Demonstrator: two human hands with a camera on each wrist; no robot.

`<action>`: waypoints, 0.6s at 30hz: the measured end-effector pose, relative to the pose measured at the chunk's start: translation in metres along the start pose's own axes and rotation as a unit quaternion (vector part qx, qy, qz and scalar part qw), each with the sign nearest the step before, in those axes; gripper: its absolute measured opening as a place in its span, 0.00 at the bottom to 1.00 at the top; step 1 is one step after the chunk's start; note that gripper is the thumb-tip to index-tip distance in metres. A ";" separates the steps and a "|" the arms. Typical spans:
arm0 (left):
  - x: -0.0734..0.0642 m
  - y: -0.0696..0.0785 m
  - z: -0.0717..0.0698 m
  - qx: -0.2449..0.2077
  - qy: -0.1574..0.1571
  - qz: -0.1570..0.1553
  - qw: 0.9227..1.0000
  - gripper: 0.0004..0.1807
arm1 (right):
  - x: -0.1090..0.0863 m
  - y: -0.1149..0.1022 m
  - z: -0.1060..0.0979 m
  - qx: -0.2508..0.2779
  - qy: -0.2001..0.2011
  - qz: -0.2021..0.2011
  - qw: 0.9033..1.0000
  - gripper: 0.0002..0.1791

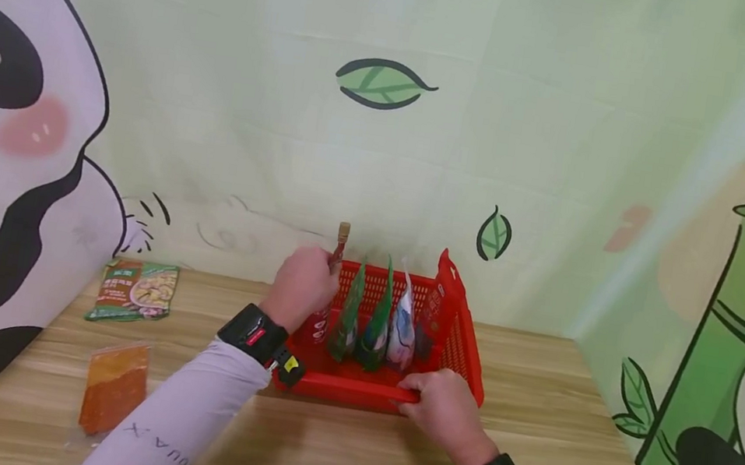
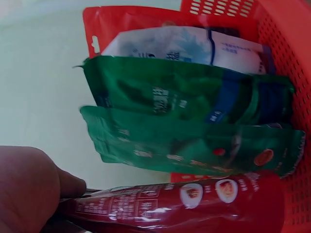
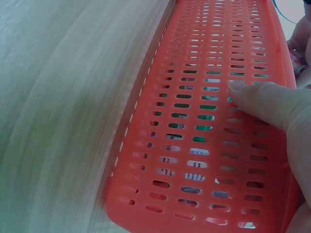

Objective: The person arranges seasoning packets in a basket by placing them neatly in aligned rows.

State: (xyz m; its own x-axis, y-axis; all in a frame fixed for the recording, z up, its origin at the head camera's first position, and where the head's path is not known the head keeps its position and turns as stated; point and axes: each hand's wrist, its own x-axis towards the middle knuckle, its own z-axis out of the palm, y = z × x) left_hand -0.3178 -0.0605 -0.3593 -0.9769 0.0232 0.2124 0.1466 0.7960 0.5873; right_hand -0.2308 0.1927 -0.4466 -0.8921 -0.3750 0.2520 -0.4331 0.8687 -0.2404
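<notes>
A red plastic basket (image 1: 351,392) stands on the wooden table with several food pouches upright in a row. My left hand (image 1: 304,286) pinches the top of a dark red pouch (image 2: 194,206) at the basket's left end. Beside that pouch are two green pouches (image 2: 194,141), then a white and blue pouch (image 2: 180,46) and a bright red pouch (image 1: 439,304) at the right end. My right hand (image 1: 444,411) grips the basket's front rim near its right corner, the thumb (image 3: 262,99) lying on the slotted outer wall.
On the table's left side lie a green and brown food packet (image 1: 134,292) and a clear bag of orange-red contents (image 1: 115,389). A printed cloth backdrop (image 1: 272,133) rises behind the table (image 1: 329,455).
</notes>
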 end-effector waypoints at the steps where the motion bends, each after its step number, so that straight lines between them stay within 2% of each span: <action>1: 0.001 -0.001 0.001 0.005 -0.005 -0.003 1.000 0.15 | 0.000 0.000 0.000 0.001 -0.002 0.001 1.000 0.13; 6: 0.005 -0.007 0.003 0.026 -0.031 -0.021 0.999 0.14 | -0.001 -0.001 0.000 0.000 -0.001 0.000 1.000 0.13; 11: 0.012 -0.012 0.003 0.029 -0.051 -0.027 0.998 0.14 | 0.000 0.000 0.001 -0.008 0.004 0.002 1.000 0.13; 18: 0.019 -0.013 0.007 0.024 -0.077 -0.050 0.995 0.14 | -0.001 0.002 0.003 -0.007 0.003 0.004 1.000 0.13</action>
State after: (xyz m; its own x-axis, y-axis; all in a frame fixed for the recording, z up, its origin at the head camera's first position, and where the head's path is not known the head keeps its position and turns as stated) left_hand -0.3390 -0.0664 -0.3680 -0.9990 0.0315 0.0303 0.0431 0.8266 0.5611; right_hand -0.2312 0.1935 -0.4497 -0.8944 -0.3670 0.2557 -0.4250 0.8755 -0.2300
